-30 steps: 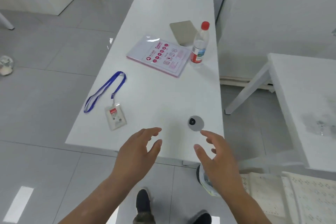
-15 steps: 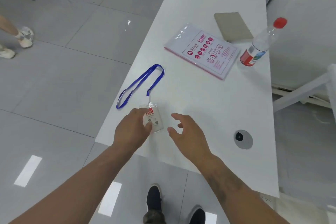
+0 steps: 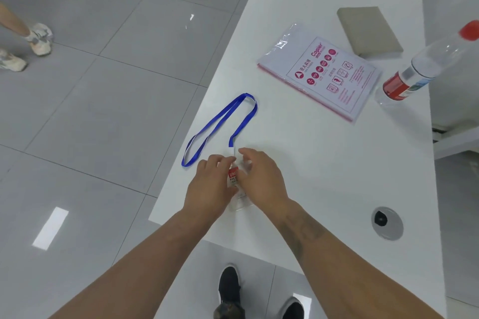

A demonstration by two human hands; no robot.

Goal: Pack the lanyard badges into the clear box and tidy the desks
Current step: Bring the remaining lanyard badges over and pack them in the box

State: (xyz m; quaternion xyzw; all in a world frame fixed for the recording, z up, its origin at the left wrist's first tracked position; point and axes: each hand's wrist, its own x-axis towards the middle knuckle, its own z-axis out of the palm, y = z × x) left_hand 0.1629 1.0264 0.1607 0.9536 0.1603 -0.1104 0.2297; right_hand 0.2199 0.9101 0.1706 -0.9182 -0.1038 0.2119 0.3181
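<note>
A clear badge holder (image 3: 240, 203) with a red-topped card lies near the front left corner of the white desk (image 3: 298, 153). Its blue lanyard strap (image 3: 220, 122) loops away over the desk toward the left edge. My left hand (image 3: 210, 186) covers the badge's left side, fingers curled on it. My right hand (image 3: 261, 179) curls over the right side and top, fingertips by the white clip. Most of the badge is hidden under both hands. No clear box is in view.
A plastic-wrapped pack of copier paper (image 3: 321, 72), a beige notebook (image 3: 368, 31) and a red-capped water bottle (image 3: 420, 67) lie farther back on the desk. A grey cable grommet (image 3: 387, 223) sits at the front right. Another person's feet (image 3: 33, 39) stand on the floor, far left.
My right hand has moved left from beside the badge onto it, joining the left hand. The view has moved closer to the desk.
</note>
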